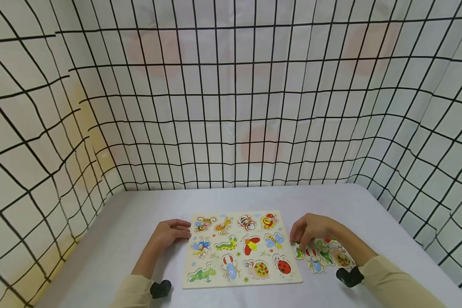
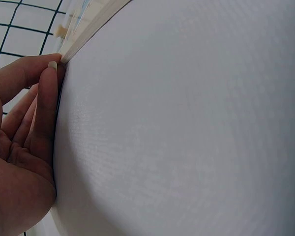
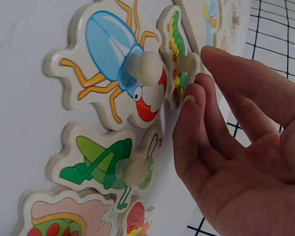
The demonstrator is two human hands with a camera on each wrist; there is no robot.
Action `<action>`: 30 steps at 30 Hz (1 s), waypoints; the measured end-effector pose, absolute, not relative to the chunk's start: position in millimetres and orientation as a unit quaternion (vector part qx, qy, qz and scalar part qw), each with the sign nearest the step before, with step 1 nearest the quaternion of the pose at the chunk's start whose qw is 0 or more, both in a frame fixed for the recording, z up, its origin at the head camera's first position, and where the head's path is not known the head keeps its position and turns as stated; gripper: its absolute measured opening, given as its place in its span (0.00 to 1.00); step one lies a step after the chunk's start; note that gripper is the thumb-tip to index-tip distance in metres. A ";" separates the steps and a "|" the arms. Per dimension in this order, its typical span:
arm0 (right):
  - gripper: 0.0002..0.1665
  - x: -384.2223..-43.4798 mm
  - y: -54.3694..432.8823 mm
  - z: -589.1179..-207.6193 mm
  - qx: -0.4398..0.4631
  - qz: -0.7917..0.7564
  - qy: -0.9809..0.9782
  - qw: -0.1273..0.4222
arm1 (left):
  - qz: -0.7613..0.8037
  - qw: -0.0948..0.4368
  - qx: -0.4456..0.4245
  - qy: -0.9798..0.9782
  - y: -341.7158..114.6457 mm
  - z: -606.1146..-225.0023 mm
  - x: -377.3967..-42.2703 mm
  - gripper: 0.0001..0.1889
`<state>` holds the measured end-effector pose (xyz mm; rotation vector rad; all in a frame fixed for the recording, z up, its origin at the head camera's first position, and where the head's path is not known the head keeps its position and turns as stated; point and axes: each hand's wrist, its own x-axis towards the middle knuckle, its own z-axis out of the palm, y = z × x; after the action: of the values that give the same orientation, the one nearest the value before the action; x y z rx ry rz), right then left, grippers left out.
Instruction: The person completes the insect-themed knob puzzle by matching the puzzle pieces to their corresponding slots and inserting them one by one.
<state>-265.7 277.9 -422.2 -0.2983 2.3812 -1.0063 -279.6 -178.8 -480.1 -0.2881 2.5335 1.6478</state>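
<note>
My left hand (image 1: 170, 234) lies beside the left edge of a wooden puzzle board (image 1: 211, 282). Its fingertips meet the board's edge (image 2: 96, 24) in the left wrist view. To the right of the board, my right hand (image 1: 312, 229) reaches down over a group of loose knobbed pieces. Thumb and fingertips close around the small wooden knob (image 3: 190, 64) of a green caterpillar puzzle piece (image 3: 174, 44). Right next to it lies a blue beetle piece (image 3: 108, 39), with a green grasshopper piece (image 3: 96, 162) below in the right wrist view.
A snail piece (image 1: 342, 259) and a partly hidden red piece (image 3: 136, 216) lie among the others. Printed insects, such as a ladybird (image 1: 283, 267), cover the board. A white cloth covers the table (image 1: 146, 205); black-gridded white walls (image 1: 223, 107) enclose its back and sides.
</note>
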 end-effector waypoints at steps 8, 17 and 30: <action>0.14 -261.8 278.4 -426.3 -0.103 -0.377 0.881 0.268 | 0.541 0.054 -0.094 0.834 -179.4 -478.9 -277.8 0.15; 0.12 -262.7 278.8 -430.9 -0.098 -0.364 0.886 0.269 | 0.544 0.053 -0.093 0.832 -178.6 -477.2 -277.1 0.15; 0.10 -261.9 278.3 -431.3 -0.087 -0.367 0.885 0.273 | 0.540 0.050 -0.090 0.836 -177.8 -475.1 -274.7 0.15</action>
<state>-261.9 278.3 -431.3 -0.2338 2.3823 -0.9870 -274.7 -177.8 -475.1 -0.2729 2.5440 1.6427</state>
